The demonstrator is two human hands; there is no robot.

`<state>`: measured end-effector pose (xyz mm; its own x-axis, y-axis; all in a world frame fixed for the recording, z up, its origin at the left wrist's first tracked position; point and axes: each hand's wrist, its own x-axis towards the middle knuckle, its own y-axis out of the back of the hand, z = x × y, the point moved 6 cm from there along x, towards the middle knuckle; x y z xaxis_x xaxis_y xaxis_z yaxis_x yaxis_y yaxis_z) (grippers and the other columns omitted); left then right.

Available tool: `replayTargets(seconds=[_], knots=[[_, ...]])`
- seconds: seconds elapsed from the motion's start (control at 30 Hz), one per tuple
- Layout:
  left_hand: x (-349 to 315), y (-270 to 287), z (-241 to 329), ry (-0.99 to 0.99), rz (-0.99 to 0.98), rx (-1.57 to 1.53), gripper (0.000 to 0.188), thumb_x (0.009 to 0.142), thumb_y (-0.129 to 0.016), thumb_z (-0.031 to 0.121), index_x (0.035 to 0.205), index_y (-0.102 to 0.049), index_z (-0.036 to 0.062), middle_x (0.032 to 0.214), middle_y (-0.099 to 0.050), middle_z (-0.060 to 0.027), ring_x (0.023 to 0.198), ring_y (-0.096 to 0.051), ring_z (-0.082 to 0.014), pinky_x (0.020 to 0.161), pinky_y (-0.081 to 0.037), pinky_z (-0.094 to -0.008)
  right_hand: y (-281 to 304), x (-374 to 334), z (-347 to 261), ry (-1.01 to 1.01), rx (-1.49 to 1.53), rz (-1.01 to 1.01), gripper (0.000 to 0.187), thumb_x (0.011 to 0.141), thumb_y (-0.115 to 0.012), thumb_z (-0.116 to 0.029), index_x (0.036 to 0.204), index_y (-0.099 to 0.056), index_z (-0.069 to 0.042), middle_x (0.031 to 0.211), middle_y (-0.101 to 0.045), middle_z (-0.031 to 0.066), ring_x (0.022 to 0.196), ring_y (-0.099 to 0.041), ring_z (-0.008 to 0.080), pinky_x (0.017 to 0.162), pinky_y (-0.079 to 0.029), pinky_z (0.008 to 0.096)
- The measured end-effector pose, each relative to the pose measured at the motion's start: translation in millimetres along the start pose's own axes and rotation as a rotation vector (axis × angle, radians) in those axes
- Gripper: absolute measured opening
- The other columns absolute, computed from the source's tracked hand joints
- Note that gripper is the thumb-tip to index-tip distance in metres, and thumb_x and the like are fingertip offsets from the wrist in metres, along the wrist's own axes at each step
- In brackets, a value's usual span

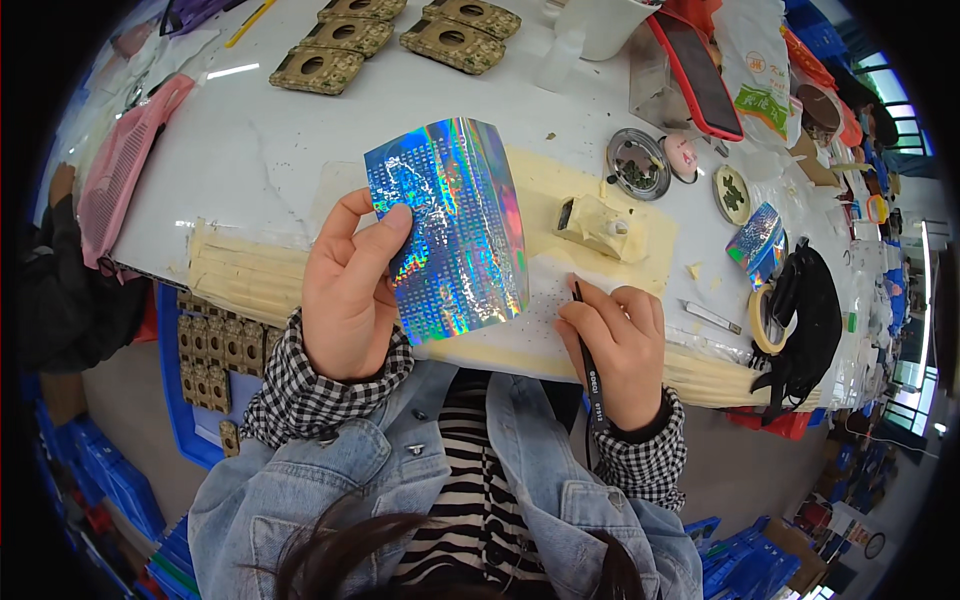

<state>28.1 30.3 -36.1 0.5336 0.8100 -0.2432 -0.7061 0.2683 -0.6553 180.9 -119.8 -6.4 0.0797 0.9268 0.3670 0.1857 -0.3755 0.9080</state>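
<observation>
Raised over the table edge, my left hand [350,290] pinches the left side of a shiny holographic sheet [450,230] patterned with rows of small marks. The sheet bends slightly. To its right, my right hand [620,345] is closed around slim black tweezers [588,375], their tips pointing up and away from me. Just beyond that hand, a small block wrapped in cream tape [605,228] rests on the tape-covered part of the table. Small dark specks dot the pale surface between the hands.
Camouflage-patterned model hulls [450,45] stand at the back, with more in a blue tray [187,420] below left. To the right are a round dish of dark bits [638,165], a red-cased phone [697,75], a utility knife [712,317], a tape roll [768,320] and a black bag [808,320]. A pink basket [125,170] sits left, near another person.
</observation>
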Motion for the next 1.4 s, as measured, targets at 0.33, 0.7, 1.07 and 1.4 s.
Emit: replayTargets(seconds=[0.33, 0.7, 1.07, 1.4], knots=[[0, 2, -2, 0.005, -0.008, 0.044, 0.024, 0.095, -0.054, 0.011, 0.115, -0.046, 0.0006, 0.091, -0.068, -0.0081, 0.079, -0.066, -0.0104, 0.067, -0.054, -0.0234, 7, -9, 22, -0.213, 0.506, 0.072, 0.019, 0.076, -0.071, -0.008, 0.09, -0.061, -0.001, 0.097, -0.067, 0.0136, 0.079, -0.052, 0.0265, 0.075, -0.046, 0.034], [-10, -15, -13, 0.144, -0.114, 0.062, 0.022, 0.093, -0.055, 0.005, 0.114, -0.051, -0.0008, 0.095, -0.068, -0.0097, 0.084, -0.066, -0.0125, 0.076, -0.053, -0.025, 44, 10, -15, 0.015, 0.611, 0.194, 0.04, 0.082, -0.07, -0.025, 0.109, -0.061, 0.004, 0.101, -0.067, 0.0143, 0.087, -0.061, 0.0294, 0.078, -0.049, 0.0361], [-20, -28, -19, 0.216, -0.252, 0.122, 0.022, 0.092, -0.056, 0.003, 0.112, -0.05, -0.002, 0.093, -0.069, -0.0113, 0.083, -0.065, -0.0108, 0.075, -0.052, -0.0233, 37, 23, -36, 0.11, 0.615, 0.158, 0.045, 0.067, -0.079, -0.004, 0.108, -0.062, 0.004, 0.094, -0.067, 0.0149, 0.096, -0.065, 0.0319, 0.082, -0.054, 0.0366], [-21, -27, -20, 0.166, -0.29, 0.21, 0.015, 0.09, -0.06, 0.002, 0.103, -0.052, -0.0016, 0.082, -0.069, -0.0087, 0.077, -0.063, -0.0067, 0.068, -0.049, -0.0186, 35, 19, -40, 0.122, 0.561, 0.174, 0.042, 0.068, -0.08, -0.007, 0.105, -0.064, 0.002, 0.094, -0.067, 0.0144, 0.096, -0.065, 0.0305, 0.081, -0.055, 0.0363]])
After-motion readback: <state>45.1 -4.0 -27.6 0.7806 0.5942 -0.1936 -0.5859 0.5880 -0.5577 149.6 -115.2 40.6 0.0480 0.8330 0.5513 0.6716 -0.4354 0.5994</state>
